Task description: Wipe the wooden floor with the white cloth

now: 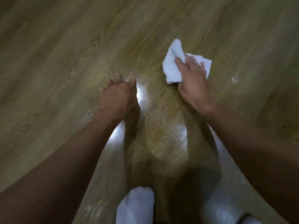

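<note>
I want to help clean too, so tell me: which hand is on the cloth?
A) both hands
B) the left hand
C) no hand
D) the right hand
D: the right hand lies on the cloth with its fingers spread over it, while the left hand rests on the bare floor, apart from the cloth.
</note>
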The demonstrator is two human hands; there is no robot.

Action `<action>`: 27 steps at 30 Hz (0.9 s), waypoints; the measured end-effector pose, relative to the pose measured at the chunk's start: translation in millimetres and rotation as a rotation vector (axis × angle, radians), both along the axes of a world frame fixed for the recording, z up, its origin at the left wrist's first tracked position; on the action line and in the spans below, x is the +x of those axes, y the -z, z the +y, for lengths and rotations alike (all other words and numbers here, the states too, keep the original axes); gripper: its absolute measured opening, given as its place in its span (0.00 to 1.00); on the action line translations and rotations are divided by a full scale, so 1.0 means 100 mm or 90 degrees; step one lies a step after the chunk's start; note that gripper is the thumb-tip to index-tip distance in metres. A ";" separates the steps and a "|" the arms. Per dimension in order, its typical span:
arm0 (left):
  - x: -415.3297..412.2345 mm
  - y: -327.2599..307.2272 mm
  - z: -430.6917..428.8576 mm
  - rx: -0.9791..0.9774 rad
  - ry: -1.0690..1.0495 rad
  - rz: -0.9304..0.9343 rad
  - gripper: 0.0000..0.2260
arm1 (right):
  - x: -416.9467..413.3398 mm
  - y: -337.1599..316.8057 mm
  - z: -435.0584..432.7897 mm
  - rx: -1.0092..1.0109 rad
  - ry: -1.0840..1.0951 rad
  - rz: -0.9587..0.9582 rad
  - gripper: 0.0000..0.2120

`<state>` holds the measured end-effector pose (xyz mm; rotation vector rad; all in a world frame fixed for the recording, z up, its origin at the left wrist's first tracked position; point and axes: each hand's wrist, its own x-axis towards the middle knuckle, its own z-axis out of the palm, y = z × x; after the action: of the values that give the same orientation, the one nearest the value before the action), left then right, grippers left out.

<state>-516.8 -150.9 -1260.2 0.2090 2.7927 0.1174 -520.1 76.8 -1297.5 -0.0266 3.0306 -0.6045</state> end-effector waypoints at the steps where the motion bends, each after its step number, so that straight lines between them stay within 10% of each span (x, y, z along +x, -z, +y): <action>1: 0.00 -0.02 0.02 -0.005 -0.002 -0.008 0.19 | -0.11 -0.05 -0.12 0.021 0.019 -0.005 0.32; 8: -0.03 -0.09 -0.03 0.015 -0.002 0.000 0.17 | 0.69 -0.04 -0.42 -0.008 -0.287 0.018 0.34; 15: -0.21 -0.19 -0.13 -0.003 0.063 -0.133 0.22 | 0.16 -0.15 -0.36 0.032 0.027 -0.018 0.31; 23: -0.07 -0.18 -0.26 0.094 -0.002 -0.130 0.23 | 1.33 -0.08 -0.65 -0.021 -0.376 0.015 0.31; 27: 0.03 -0.15 -0.17 0.082 -0.014 -0.081 0.20 | 1.23 -0.12 -0.17 -0.057 -0.147 -0.019 0.29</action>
<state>-513.5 -167.5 -1244.9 0.1937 2.6639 0.3050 -396.8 59.7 -1285.9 -0.3625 2.9108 -0.7099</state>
